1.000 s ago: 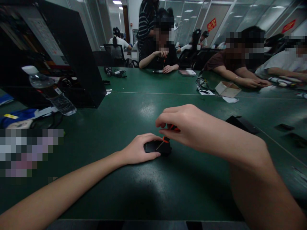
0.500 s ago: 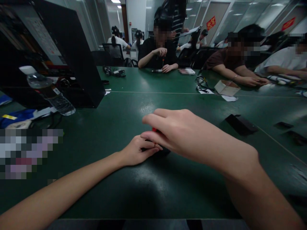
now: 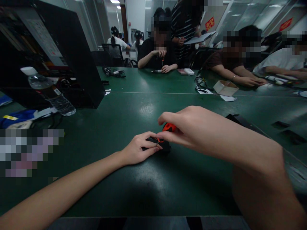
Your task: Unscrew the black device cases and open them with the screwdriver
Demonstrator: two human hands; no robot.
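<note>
Head view: the left hand (image 3: 137, 150) lies flat on the green table (image 3: 120, 121), fingers pressed over the small black device (image 3: 163, 146) to pin it. The right hand (image 3: 189, 129) sits just above and right of it, fingers pinched shut on an orange-handled screwdriver (image 3: 168, 127), whose shaft slants down-left toward the device's top face.

Small black device (image 3: 163, 146) mostly hidden under left hand (image 3: 137, 150) and right hand (image 3: 192, 127); its shape unreadable. Orange-handled screwdriver (image 3: 168, 127) largely covered by right fingers, tip contact too small to tell. Both forearms cut by bottom edge. Patch at table's left edge (image 3: 28, 151) pixelated.
</note>
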